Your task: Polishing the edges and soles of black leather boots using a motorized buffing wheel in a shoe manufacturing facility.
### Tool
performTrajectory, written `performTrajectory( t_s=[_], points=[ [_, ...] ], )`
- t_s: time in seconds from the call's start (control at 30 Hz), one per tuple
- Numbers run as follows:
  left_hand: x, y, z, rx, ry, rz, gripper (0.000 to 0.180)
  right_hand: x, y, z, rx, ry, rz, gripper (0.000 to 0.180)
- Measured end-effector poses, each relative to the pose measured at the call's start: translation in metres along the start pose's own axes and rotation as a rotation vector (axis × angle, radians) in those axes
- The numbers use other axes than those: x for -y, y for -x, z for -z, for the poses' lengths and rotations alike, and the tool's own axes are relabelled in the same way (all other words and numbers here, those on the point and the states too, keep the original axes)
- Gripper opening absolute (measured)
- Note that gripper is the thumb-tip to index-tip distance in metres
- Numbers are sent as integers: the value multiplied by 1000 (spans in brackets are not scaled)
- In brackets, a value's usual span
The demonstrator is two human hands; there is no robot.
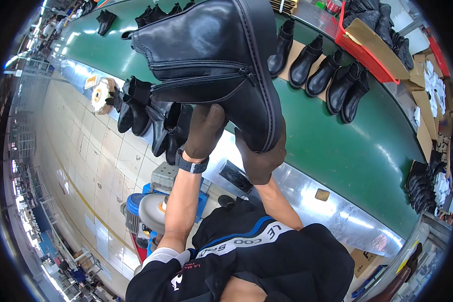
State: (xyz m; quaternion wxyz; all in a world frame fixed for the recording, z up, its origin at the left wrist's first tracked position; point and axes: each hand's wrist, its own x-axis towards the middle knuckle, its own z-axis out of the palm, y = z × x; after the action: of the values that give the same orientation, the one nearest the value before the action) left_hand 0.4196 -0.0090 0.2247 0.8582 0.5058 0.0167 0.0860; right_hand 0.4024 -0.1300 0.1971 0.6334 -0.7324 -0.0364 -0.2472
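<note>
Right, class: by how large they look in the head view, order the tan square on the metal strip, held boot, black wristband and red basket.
1. Held boot, probably helped by nearness
2. Red basket, partly covered
3. Black wristband
4. Tan square

Has the boot [201, 40] in left grip [205, 132] and right grip [261, 160], over the desk [327, 138]. Shows a row of footwear [323, 79] to the boot's right, then a basket [362, 54] farther right at the far edge. Has a cluster of shoes [141, 116] left along the near edge, with a disc [101, 95] left of that.
</note>
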Motion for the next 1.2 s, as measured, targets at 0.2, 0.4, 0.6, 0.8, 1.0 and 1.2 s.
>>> performTrajectory(
  t_s=[0.2,0.4,0.6,0.8,1.0,1.2],
  points=[
    [15,9,7,-87,-504,-39,55,-61,-37,-55,37,-562,-413,42],
    [62,122,47,-85,-603,494,41,-212,-144,-137,-126,-998,-878,34],
    [87,263,83,-121,-754,790,38,-290,-147,-187,-282,-1223,-1151,37],
    [90,309,105,-221,-861,825,36,-314,-125,-171,-438,-1115,-1337,47],
    [89,331,113,-284,-784,780,36,-186,13,-72,560,217,-466,54],
    [90,355,109,-218,-753,719,35,-131,149,38,1138,912,-70,69]
  ],
)
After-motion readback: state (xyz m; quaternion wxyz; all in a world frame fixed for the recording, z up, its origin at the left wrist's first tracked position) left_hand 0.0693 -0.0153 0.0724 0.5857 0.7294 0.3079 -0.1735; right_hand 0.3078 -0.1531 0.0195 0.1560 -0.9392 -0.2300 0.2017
